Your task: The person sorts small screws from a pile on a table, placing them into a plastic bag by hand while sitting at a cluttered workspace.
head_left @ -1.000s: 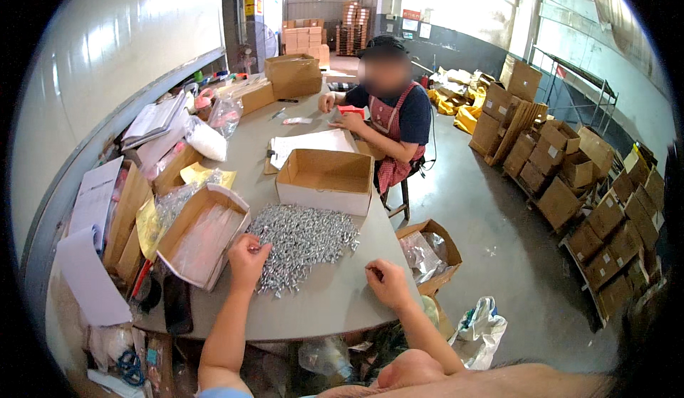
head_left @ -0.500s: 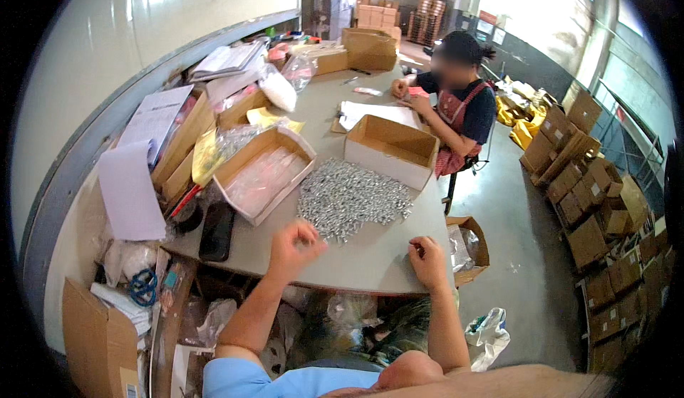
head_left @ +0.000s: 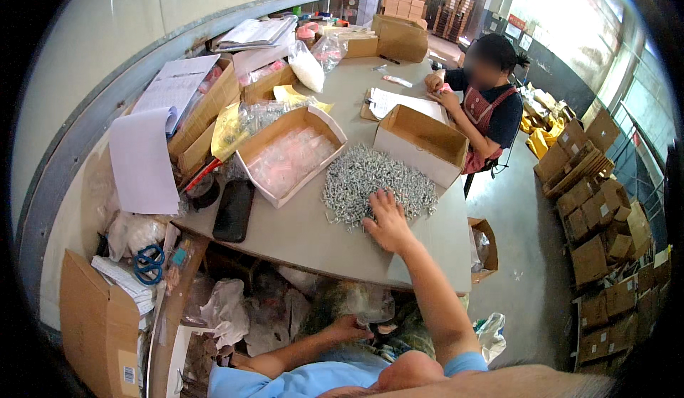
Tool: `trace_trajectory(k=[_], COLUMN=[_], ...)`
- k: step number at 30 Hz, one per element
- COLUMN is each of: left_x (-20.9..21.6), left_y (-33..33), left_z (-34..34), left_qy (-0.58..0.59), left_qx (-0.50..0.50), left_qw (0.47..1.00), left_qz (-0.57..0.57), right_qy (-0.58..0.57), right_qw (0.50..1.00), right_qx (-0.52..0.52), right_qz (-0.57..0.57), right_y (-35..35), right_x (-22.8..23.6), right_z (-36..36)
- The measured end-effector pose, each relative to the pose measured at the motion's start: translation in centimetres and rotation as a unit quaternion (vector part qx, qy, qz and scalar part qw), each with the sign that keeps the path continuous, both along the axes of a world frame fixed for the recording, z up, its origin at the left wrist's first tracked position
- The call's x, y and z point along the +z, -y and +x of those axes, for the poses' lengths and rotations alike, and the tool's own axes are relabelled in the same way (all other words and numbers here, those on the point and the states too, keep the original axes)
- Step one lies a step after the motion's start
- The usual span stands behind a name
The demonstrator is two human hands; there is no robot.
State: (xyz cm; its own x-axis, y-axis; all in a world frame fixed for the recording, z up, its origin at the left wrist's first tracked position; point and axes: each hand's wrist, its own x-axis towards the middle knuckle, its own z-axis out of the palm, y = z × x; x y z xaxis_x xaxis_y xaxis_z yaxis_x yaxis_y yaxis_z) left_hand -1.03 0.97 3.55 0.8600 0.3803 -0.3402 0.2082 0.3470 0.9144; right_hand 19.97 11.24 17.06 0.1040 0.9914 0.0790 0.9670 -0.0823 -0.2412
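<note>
A heap of small silvery metal parts (head_left: 370,181) lies on the grey table (head_left: 299,234). My right hand (head_left: 385,221) rests on the near edge of the heap, fingers spread down into the parts. My left hand (head_left: 348,328) is under the table's front edge, against a clear plastic bag (head_left: 370,302); whether it grips the bag is hidden. An open cardboard box (head_left: 420,142) stands just behind the heap. A second open box lined with clear plastic bags (head_left: 288,157) sits left of the heap.
A black phone (head_left: 233,210) lies at the table's near left. Papers, boxes and bags crowd the left side along the wall. Another person (head_left: 484,99) sits working at the far right. Stacked cartons (head_left: 598,206) line the floor on the right; a small box (head_left: 483,248) sits by the table.
My view has tilted down and nearer. My right hand moved forward onto the heap of parts. My left hand left the tabletop and dropped below the table edge.
</note>
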Motion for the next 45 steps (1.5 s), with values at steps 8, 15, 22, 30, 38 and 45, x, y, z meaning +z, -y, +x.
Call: trace_trajectory(k=[8, 15, 22, 30, 38, 45], left_x=[-1.2, 0.7, 3.5, 2.2, 1.4, 1.9], left_y=[-0.1, -0.2, -0.5, 0.2, 0.4, 0.0], left_z=[1.0, 1.6, 1.3, 0.3, 1.1, 1.2], left_qy=[0.042, 0.074, 0.065, 0.042, 0.071, 0.069], left_qx=[-0.013, 0.003, 0.034, 0.044, 0.035, 0.058], left_qw=[0.997, 0.995, 0.993, 0.987, 0.988, 0.983], left_qz=[-0.057, -0.066, -0.098, -0.151, -0.129, -0.162], right_qy=[-0.004, 0.015, 0.025, 0.017, -0.227, -0.119], right_qw=[0.997, 0.997, 0.999, 1.000, 0.961, 0.978], right_qx=[0.054, -0.079, -0.037, -0.014, -0.034, 0.082], right_qz=[-0.048, -0.010, -0.009, 0.015, 0.153, 0.152], right_y=[5.3, 9.9, 6.1, 8.2, 3.9, 0.0], right_x=[0.4, -0.9, -0.2, -0.7, 0.6, 1.0], right_z=[-2.4, -2.4, -2.9, -2.2, 0.9, 2.1])
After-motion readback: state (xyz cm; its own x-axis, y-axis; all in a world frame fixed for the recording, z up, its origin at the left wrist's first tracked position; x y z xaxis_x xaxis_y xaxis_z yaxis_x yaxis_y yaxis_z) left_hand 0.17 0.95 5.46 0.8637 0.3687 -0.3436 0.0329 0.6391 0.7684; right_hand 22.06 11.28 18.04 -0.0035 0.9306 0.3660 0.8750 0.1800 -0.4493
